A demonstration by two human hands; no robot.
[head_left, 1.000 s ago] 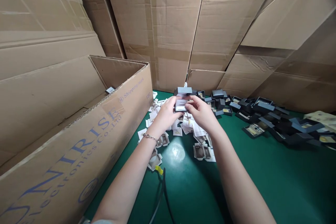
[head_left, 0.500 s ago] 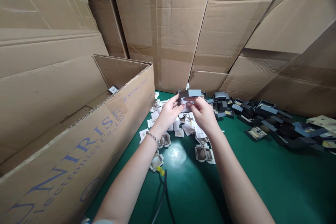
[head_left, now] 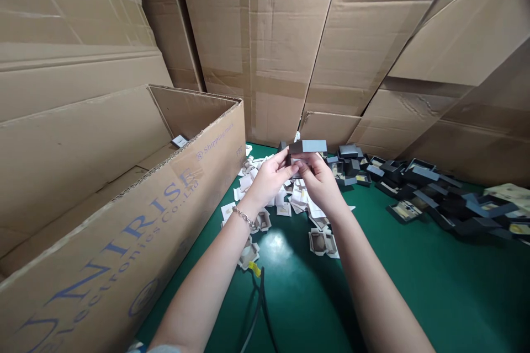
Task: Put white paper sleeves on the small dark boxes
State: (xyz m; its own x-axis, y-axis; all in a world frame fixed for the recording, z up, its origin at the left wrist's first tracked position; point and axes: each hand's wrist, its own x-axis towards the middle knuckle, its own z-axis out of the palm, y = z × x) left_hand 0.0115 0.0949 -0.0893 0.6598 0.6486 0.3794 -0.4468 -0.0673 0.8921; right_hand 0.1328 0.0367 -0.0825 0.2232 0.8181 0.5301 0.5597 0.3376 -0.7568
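Both of my hands meet over the far middle of the green table (head_left: 414, 287). My left hand (head_left: 269, 179), with a bracelet on its wrist, and my right hand (head_left: 318, 182) pinch a small dark grey box (head_left: 307, 147) between their fingertips. The box is held level above a heap of white paper inserts (head_left: 285, 198). A bit of white shows under the box between my fingers. Right of my hands lies a pile of several dark grey box halves (head_left: 414, 182).
A long open carton with blue lettering (head_left: 124, 220) stands along the left. Flattened cardboard sheets (head_left: 265, 44) lean along the back and right. A black cable with a yellow tag (head_left: 254, 298) runs toward me on the table. A few loose white inserts (head_left: 323, 242) lie near my right forearm.
The grey box has risen a little and shifted right; the white insert seen inside it earlier is now mostly hidden. My hands stay together on it.
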